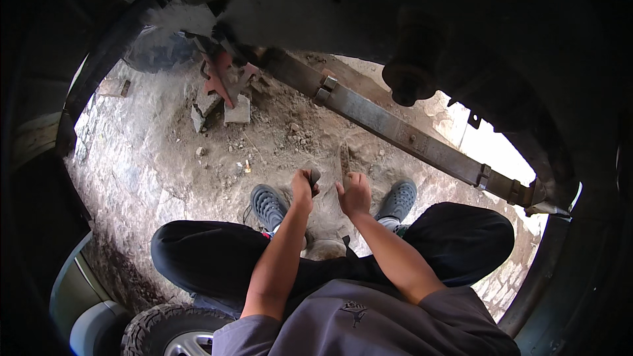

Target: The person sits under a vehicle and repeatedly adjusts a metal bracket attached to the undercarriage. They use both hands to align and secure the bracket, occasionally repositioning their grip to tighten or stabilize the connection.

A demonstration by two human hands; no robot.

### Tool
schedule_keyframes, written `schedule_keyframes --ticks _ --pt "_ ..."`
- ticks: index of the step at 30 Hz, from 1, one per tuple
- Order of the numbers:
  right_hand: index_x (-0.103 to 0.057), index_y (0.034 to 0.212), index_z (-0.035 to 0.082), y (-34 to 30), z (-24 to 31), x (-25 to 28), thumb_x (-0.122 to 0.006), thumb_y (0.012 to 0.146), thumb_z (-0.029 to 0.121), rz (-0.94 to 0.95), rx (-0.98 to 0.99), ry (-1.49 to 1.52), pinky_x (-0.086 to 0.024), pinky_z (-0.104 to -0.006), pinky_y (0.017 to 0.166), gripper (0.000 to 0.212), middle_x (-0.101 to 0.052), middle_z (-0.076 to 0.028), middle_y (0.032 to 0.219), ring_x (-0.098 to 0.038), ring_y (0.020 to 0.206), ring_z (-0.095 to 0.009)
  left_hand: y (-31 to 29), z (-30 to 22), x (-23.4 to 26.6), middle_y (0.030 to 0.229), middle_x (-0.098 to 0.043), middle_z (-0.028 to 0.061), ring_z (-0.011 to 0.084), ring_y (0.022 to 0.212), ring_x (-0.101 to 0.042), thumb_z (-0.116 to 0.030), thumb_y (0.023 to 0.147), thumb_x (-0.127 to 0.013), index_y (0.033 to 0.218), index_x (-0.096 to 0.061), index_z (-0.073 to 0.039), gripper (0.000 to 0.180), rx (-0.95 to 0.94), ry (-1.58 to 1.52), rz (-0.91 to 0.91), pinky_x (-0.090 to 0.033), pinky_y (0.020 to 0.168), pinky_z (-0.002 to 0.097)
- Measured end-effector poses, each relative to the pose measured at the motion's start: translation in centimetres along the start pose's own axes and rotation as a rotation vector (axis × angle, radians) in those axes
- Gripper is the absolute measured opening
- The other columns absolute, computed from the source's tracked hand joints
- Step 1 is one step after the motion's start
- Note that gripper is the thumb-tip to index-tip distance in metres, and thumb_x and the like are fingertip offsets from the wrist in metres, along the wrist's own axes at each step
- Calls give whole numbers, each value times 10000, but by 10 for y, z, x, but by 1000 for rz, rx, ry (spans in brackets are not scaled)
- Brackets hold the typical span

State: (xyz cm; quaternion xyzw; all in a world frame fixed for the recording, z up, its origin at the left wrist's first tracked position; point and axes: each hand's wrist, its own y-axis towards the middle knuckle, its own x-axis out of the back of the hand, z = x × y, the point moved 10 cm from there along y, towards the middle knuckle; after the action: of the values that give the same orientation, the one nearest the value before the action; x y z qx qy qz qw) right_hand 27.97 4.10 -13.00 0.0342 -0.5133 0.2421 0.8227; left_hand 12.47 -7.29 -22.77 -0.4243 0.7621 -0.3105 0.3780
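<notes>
My left hand (304, 188) is closed round a dark, smooth, rounded object (315, 175), part of which shows past the fingers. Beside it, my right hand (356, 194) has its fingers curled and its thumb toward the left hand; what it holds, if anything, is hidden. A narrow, rusty-brown strip (344, 157) stretches away just beyond the right fingertips. Whether the fingers touch it I cannot tell. Both hands are held low between my knees, above the dirt ground (316, 138).
A long metal bar (395, 132) with clamps crosses from upper middle to lower right, a dark cylindrical part (410, 69) hanging near it. Ahead left are a red metal stand (217, 78) and a stone block (238, 109). A tyre (165, 329) lies at lower left.
</notes>
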Motion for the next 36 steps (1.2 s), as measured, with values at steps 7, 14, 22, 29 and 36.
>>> schedule_keyframes --ticks 7,14,22,29,36 --pt "-468 1354 63 17 -24 -28 -907 787 135 -3 -99 84 -507 -516 996 721 -643 -236 1217 -622 1185 -439 -3 -11 1 793 -637 47 175 615 -631 -241 1042 -510 951 -624 -89 210 -130 94 104 -575 575 354" --pt "-452 1405 50 20 -39 -28 -902 766 163 -24 -81 25 -517 -536 991 789 -668 -255 1223 -631 1193 -451 -13 -12 5 1030 -770 95 237 933 -770 -281 1034 -564 1120 -660 -81 239 -83 143 -16 -605 806 383" --pt "-598 1273 -3 26 -48 -26 -853 770 282 -89 -94 146 -558 -515 939 632 -722 -255 1166 -696 1108 -427 -9 -14 -11 1104 -771 135 234 1001 -733 -216 1013 -525 1110 -668 -70 227 -96 105 78 -595 885 425" --pt "-517 1289 3 8 27 5 -811 841 174 107 -98 493 -559 -358 530 563 -686 -187 1184 -741 689 -243 -1 -24 -7 1050 -765 149 269 985 -732 -224 1011 -466 1106 -697 -17 324 -152 -80 123 -586 869 436" --pt "-378 1421 80 -1 95 87 -654 995 84 201 -22 1036 -509 -314 545 507 -677 -104 1080 -636 665 -151 12 -28 19 1030 -753 183 291 845 -751 -177 957 -503 1176 -578 -49 264 -158 -157 -56 -611 719 406"
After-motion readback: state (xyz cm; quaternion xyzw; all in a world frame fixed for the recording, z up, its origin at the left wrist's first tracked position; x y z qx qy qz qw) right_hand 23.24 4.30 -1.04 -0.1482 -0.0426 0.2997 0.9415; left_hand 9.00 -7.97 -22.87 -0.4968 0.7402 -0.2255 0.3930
